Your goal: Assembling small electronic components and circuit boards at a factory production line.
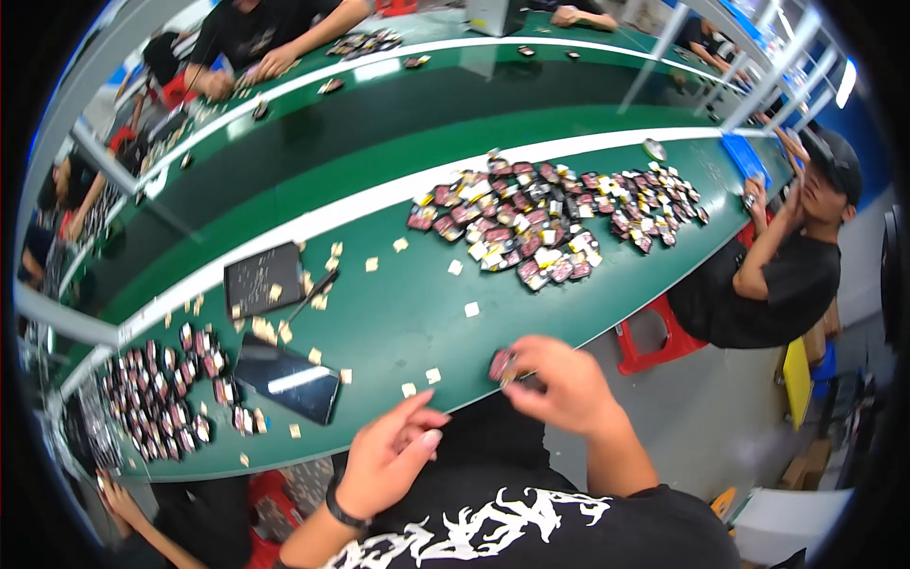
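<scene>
My right hand [567, 384] pinches a small dark red and black piece [500, 365] just above the near edge of the green table [398, 303]. The piece's exact kind is too small to tell. To its left, my left hand [389, 455] hovers at the same edge, fingers apart and holding nothing. Close beyond that hand lie a pale square slip [433, 376] and a second slip [409, 390]. A big heap of similar red and black pieces [512, 223], many with white and yellow patches, spreads across the table farther right.
At left are a black tray [263, 280], a dark glossy flat panel [289, 377], a black stick-like tool [315, 292], scattered cream slips and another heap of pieces [156, 398]. A person [796, 237] sits at right near a red stool [659, 337]. Others work across the curved line.
</scene>
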The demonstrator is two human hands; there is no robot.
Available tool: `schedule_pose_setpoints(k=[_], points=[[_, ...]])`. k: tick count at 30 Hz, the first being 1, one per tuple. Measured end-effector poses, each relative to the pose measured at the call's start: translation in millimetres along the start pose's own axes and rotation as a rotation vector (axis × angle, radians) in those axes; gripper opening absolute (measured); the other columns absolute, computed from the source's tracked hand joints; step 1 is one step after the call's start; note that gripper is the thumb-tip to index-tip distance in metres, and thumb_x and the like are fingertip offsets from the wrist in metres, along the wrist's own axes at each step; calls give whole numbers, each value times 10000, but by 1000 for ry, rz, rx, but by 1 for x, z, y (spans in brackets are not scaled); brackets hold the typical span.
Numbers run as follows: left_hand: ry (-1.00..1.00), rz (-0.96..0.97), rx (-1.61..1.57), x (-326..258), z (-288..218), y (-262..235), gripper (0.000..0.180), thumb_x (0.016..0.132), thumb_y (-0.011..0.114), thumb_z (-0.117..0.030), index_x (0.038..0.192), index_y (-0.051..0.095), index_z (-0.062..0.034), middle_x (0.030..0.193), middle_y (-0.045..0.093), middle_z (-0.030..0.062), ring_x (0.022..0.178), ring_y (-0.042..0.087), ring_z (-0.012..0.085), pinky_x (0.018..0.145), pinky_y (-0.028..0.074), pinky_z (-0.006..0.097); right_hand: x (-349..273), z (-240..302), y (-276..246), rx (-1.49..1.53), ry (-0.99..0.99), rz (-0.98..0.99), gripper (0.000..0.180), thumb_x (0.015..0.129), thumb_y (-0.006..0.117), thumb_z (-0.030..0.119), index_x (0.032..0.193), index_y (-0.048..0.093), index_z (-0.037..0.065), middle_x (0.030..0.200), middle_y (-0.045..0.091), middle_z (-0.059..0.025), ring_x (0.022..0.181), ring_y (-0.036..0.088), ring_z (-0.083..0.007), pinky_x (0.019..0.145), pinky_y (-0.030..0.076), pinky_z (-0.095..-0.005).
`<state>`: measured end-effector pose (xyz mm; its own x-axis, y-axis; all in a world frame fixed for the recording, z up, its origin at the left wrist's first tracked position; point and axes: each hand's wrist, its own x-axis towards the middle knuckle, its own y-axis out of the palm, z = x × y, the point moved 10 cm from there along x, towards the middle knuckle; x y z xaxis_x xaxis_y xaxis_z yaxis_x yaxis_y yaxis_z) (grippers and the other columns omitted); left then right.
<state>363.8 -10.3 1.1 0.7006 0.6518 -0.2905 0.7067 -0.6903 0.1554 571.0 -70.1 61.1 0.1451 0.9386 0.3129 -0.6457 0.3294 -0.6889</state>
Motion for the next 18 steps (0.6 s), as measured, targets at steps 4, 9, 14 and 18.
schedule_pose_setpoints(k=[4,9,14,18], points=[[21,232,-81,15,6,18,523,985,612,28,1488,469,32,1119,688,109,843,635,100,747,540,241,-7,43,42,196,-147,206,342,735,855,106,1020,667,85,1092,724,-66,815,715,-276,699,580,-345],[-77,154,-76,8,30,-5,360,995,607,31,1348,550,64,1048,677,88,880,668,116,774,567,260,-1,40,55,285,-45,211,404,781,860,107,1132,666,55,1085,714,-93,839,707,-229,688,566,-324],[-49,-27,-301,6,35,-28,305,984,621,34,1280,555,56,1071,672,111,896,701,158,776,596,283,-28,3,78,805,564,150,245,1019,636,81,1247,614,-4,1074,715,-109,839,651,-115,714,537,-261],[-7,-65,-328,7,33,-32,368,974,636,39,1323,518,50,1091,671,120,883,704,161,760,602,286,-40,18,107,991,683,267,193,1054,564,61,1229,545,-19,1052,726,-137,831,663,-117,737,551,-262]])
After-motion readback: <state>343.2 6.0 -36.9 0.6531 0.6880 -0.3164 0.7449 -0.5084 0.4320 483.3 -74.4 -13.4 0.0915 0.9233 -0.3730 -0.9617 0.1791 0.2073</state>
